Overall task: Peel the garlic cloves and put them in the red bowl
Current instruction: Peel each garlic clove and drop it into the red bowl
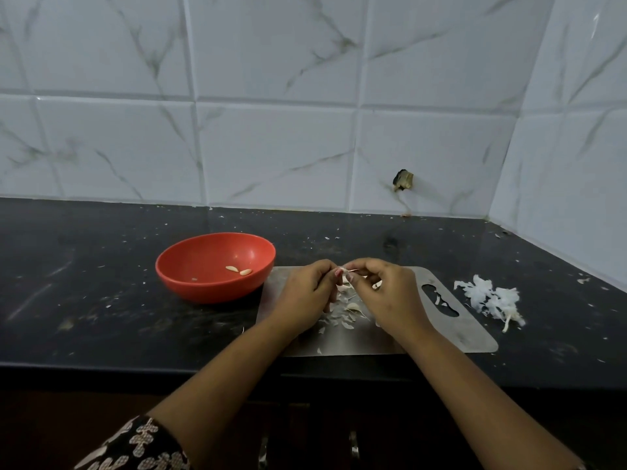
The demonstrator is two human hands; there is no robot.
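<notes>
A red bowl (190,276) stands on the dark counter left of a steel cutting board (468,330). Two peeled garlic cloves (239,270) lie inside the bowl. Above the board, my left hand (307,290) and my right hand (390,293) meet fingertip to fingertip and pinch one small garlic clove (345,270) between them, its papery skin sticking out. More cloves and skin flakes (349,308) lie on the board below the hands, partly hidden by them.
A heap of white garlic skins (488,300) lies on the counter right of the board. Skin crumbs are scattered over the black counter (101,300). A tiled wall (271,147) closes the back and right sides.
</notes>
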